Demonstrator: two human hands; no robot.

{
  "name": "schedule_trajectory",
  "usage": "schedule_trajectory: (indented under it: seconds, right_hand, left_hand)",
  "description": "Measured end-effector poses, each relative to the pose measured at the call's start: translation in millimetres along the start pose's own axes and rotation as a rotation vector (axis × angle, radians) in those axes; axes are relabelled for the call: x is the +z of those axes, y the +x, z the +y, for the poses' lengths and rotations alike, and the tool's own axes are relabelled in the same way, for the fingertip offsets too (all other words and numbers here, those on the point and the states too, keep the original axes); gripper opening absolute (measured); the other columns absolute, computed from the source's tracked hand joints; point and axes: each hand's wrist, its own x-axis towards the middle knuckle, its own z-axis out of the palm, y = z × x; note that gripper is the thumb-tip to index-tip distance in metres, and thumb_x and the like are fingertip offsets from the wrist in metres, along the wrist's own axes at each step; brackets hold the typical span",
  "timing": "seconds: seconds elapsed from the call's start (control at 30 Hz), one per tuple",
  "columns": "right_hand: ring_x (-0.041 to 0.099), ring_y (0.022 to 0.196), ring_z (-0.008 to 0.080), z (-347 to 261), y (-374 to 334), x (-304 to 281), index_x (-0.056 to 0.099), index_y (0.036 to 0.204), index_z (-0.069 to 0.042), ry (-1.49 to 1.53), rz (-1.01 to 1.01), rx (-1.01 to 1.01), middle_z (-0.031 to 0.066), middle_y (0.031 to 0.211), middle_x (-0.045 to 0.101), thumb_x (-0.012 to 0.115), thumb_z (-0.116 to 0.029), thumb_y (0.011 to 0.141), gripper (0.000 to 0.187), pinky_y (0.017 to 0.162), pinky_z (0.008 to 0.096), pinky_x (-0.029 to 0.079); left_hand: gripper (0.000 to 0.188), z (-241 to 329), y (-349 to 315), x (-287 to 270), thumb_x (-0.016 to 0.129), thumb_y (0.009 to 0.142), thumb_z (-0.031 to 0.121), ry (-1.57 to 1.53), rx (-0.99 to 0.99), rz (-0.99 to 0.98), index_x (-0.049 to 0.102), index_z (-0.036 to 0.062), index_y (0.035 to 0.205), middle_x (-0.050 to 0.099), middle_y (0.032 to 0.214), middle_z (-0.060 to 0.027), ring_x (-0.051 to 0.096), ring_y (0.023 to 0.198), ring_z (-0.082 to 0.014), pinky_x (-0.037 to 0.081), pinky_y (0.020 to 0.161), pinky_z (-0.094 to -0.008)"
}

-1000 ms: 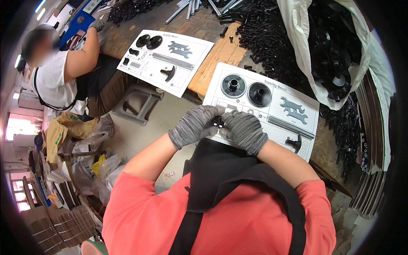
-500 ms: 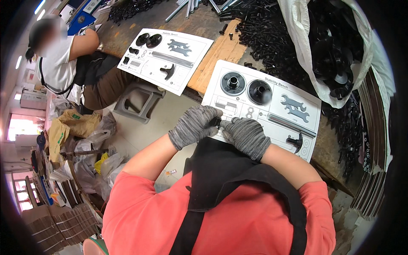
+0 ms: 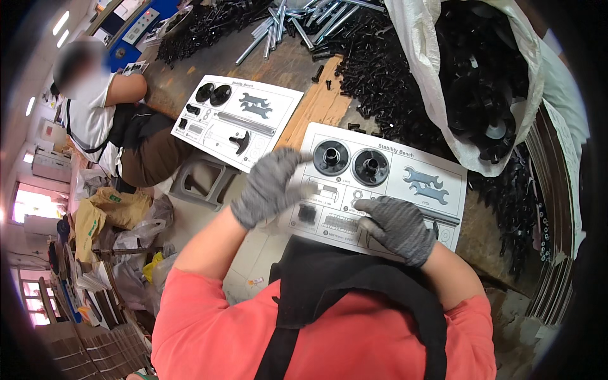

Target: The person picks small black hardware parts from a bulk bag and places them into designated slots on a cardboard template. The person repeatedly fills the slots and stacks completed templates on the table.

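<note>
Both my hands wear grey knitted gloves. My left hand point(image 3: 269, 188) is raised over the left edge of a white printed card point(image 3: 396, 206), its fingers apart and slightly blurred, nothing seen in them. Close to it on the card lies a small black part point(image 3: 307, 214). My right hand point(image 3: 403, 231) hovers at the card's lower right, fingers bent but apart, covering part of a silver tube point(image 3: 440, 216). Two black round discs with raised hubs, the left disc point(image 3: 331, 157) and the right disc point(image 3: 370, 167), sit along the card's top, left of two grey wrench shapes point(image 3: 424, 185).
A second card point(image 3: 218, 152) with similar parts lies to the left. Beyond are heaped black bolts point(image 3: 380, 73) and silver rods point(image 3: 278, 28). A white sack point(image 3: 430, 76) of black parts stands at right. A co-worker point(image 3: 95, 107) sits at far left near a grey stool point(image 3: 204, 180).
My hands have parted: the left moved left and opened, the right moved right. The black part that was between my fingers now lies on the card. The view has shifted.
</note>
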Motion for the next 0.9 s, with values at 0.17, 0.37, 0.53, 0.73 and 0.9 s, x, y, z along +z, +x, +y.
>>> schedule_trajectory:
  seconds: [0.17,0.37,0.53,0.73,0.9]
  right_hand:
    - [0.061,0.075,0.0335,3,-17,-28,0.061,0.106,-0.008,0.078,0.012,0.104,0.0165,0.080,0.062,0.055,-0.024,0.084,0.027,0.068,0.0402,0.048]
    - [0.061,0.073,0.0326,2,-36,-35,0.062,0.105,-0.008,0.125,0.096,0.070,0.0168,0.079,0.063,0.057,-0.025,0.082,0.029,0.065,0.0399,0.049]
    - [0.062,0.074,0.0312,13,-56,-41,0.063,0.102,-0.007,0.163,0.043,0.227,0.0160,0.081,0.064,0.061,-0.023,0.080,0.028,0.066,0.0378,0.049]
    - [0.063,0.072,0.0283,13,-53,-33,0.064,0.100,-0.007,0.211,0.138,0.135,0.0139,0.079,0.064,0.061,-0.023,0.081,0.025,0.066,0.0361,0.050]
    - [0.060,0.083,0.0290,25,-41,-24,0.058,0.108,-0.005,0.020,0.161,-0.085,0.0158,0.094,0.061,0.057,-0.021,0.082,0.030,0.071,0.0372,0.048]
  left_hand:
    - [0.042,-58,123,8,0.066,0.080,0.024,0.069,-0.121,0.186,0.054,0.0040,0.115,0.060,0.095,-0.0133,0.059,0.087,-0.0230,0.049,0.077,-0.0336]
    - [0.048,-100,237,20,0.067,0.075,0.031,0.450,-0.474,0.000,0.056,0.0058,0.113,0.058,0.112,-0.0192,0.057,0.102,-0.0332,0.046,0.085,-0.0417]
    - [0.036,-101,282,23,0.060,0.077,0.019,0.550,-0.438,0.012,0.060,0.0047,0.111,0.061,0.106,-0.0210,0.058,0.102,-0.0335,0.047,0.086,-0.0423]
    - [0.030,-166,312,47,0.052,0.084,0.015,0.635,-0.538,0.076,0.060,0.0053,0.111,0.057,0.113,-0.0188,0.059,0.103,-0.0324,0.049,0.084,-0.0412]
    - [0.027,-110,274,19,0.050,0.086,0.016,0.622,-0.383,0.016,0.059,0.0045,0.110,0.061,0.101,-0.0178,0.061,0.095,-0.0310,0.050,0.080,-0.0407]
